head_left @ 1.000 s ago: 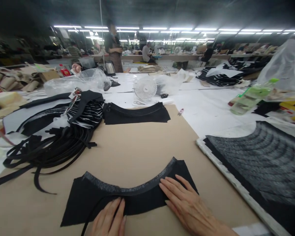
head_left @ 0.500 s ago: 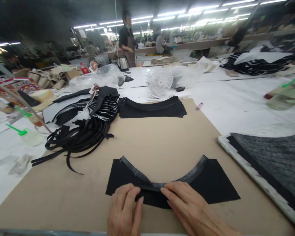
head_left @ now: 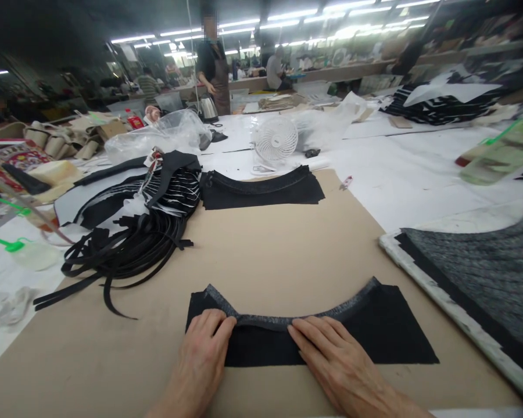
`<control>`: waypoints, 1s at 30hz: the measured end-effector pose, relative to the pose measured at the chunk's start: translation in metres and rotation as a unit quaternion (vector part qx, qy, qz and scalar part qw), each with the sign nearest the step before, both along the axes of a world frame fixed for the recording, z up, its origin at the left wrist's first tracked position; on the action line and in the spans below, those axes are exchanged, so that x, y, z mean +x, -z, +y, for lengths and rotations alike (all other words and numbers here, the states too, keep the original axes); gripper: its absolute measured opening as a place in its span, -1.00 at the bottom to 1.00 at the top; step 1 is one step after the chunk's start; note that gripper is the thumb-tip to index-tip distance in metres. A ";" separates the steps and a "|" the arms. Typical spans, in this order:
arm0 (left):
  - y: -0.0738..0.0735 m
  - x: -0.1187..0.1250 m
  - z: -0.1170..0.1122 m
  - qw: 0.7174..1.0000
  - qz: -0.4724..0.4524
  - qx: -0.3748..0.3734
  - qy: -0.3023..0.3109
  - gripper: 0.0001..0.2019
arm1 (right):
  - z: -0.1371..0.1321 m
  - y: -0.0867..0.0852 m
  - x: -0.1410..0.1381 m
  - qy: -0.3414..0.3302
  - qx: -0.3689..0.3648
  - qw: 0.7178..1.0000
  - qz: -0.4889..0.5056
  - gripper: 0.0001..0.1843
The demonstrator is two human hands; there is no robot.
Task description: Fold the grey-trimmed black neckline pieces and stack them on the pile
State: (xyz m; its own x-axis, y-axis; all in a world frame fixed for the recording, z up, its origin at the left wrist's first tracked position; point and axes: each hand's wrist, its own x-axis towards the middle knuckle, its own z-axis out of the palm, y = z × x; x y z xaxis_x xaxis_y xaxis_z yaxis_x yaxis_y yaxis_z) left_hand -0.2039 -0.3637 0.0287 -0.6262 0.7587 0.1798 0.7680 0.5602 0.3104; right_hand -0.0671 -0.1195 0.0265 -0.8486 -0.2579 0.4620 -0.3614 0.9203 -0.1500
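A black fabric panel [head_left: 261, 351] with a deep curved cut-out lies flat on the brown board. Along its curve runs a narrow strip [head_left: 261, 322], black with a speckled grey face, bent at an angle near the left end. My left hand [head_left: 203, 354] pinches the strip at that bend between thumb and fingers. My right hand [head_left: 335, 360] has its fingers close together, bent over the strip right of the middle, gripping it against the panel. The thumb side of the right hand rests on the black fabric.
Farther back on the board [head_left: 244, 255] lies a stack of similar black panels [head_left: 261, 194]. Black strips [head_left: 126, 247] are heaped at left, beside a green-nozzled bottle [head_left: 32, 255]. A white fan [head_left: 275, 142] stands behind. Grey quilted material [head_left: 483, 267] lies at right. A person [head_left: 213, 69] stands beyond.
My left hand has slid left along the strip, and the bend has shifted left with it. The right hand stays near the middle. The view has shifted slightly.
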 end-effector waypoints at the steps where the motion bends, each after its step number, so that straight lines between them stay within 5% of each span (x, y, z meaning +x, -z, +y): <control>1: 0.003 0.000 -0.003 1.000 0.020 0.019 0.007 -0.72 | 0.000 0.001 0.000 0.006 0.002 1.000 -0.004 -0.60; 5: 0.009 0.000 -0.008 0.997 0.030 0.075 0.007 -0.60 | 0.002 0.001 0.000 0.007 -0.001 1.000 -0.030 -0.59; 8: 0.003 -0.002 -0.005 0.987 -0.113 0.097 -0.065 -0.67 | 0.002 -0.002 -0.002 0.006 -0.019 0.999 -0.048 -0.60; 11: -0.014 -0.010 -0.002 0.934 -0.318 0.114 -0.115 -0.73 | 0.002 -0.004 -0.003 0.007 -0.033 0.998 -0.053 -0.64; 15: -0.032 -0.025 0.003 0.857 -0.489 0.132 -0.099 -0.61 | 0.003 -0.002 -0.003 0.007 -0.038 0.999 -0.038 -0.64; 22: -0.027 -0.036 0.017 0.926 -0.352 0.036 -0.130 -0.85 | 0.008 0.004 0.009 0.037 -0.012 0.999 0.006 -0.56; 30: -0.031 -0.034 0.012 0.930 -0.341 -0.034 -0.131 -0.86 | 0.009 0.003 0.015 0.042 0.003 0.999 -0.007 -0.57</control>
State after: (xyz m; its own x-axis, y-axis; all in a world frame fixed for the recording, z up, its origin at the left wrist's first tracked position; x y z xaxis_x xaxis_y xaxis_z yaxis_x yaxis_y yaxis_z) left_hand -0.2380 -0.3514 0.0602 -0.7421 0.5582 -0.3712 0.2386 0.7374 0.6319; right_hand -0.0526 -0.1102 0.0235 -0.8736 -0.1884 0.4488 -0.2813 0.9479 -0.1496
